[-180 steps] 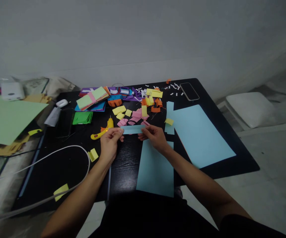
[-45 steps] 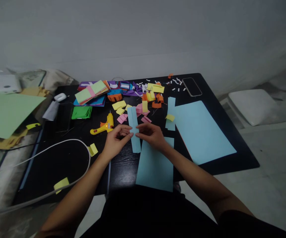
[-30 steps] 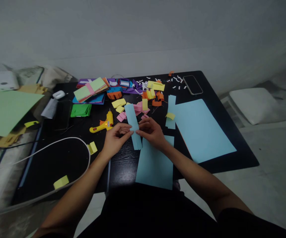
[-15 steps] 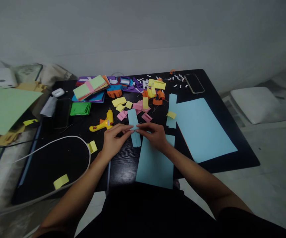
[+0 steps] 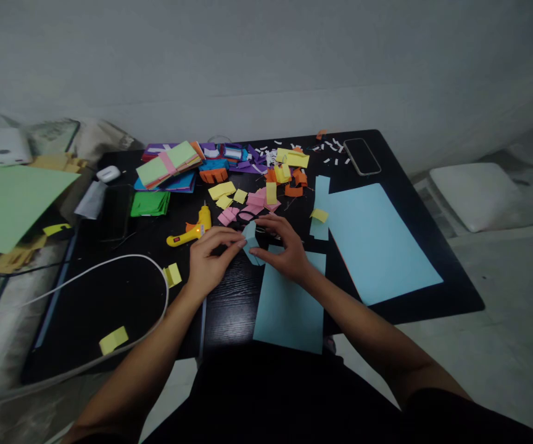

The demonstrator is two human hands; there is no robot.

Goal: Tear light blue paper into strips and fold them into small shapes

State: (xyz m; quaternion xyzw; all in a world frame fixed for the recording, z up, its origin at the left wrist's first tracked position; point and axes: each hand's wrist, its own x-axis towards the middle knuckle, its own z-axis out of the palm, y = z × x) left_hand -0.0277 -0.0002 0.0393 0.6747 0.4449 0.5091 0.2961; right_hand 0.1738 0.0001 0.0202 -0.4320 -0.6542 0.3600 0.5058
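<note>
Between my two hands is a light blue paper strip [image 5: 252, 242], bent into a short folded shape above the black table. My left hand [image 5: 213, 256] pinches its left side between thumb and fingers. On the other side, my right hand [image 5: 285, 246] grips it with the thumb below and the fingers curled over the top. Under my right forearm lies a blue paper sheet [image 5: 289, 308]. A yellow glue gun [image 5: 195, 229] rests just beyond my left hand. Pink paper pieces [image 5: 257, 202] lie right behind the strip.
A large blue sheet [image 5: 382, 243] and narrow blue strips [image 5: 321, 206] lie on the right. A phone [image 5: 361, 156] sits at the back right. Stacked coloured papers [image 5: 169, 165] and green papers [image 5: 150, 203] stand at the left. A white cable [image 5: 165, 296] loops across the table's left side.
The blue strip was held sideways, then turned lengthwise away from me. Its long flat form has since been bent into a shorter folded shape. Both hands stay on it.
</note>
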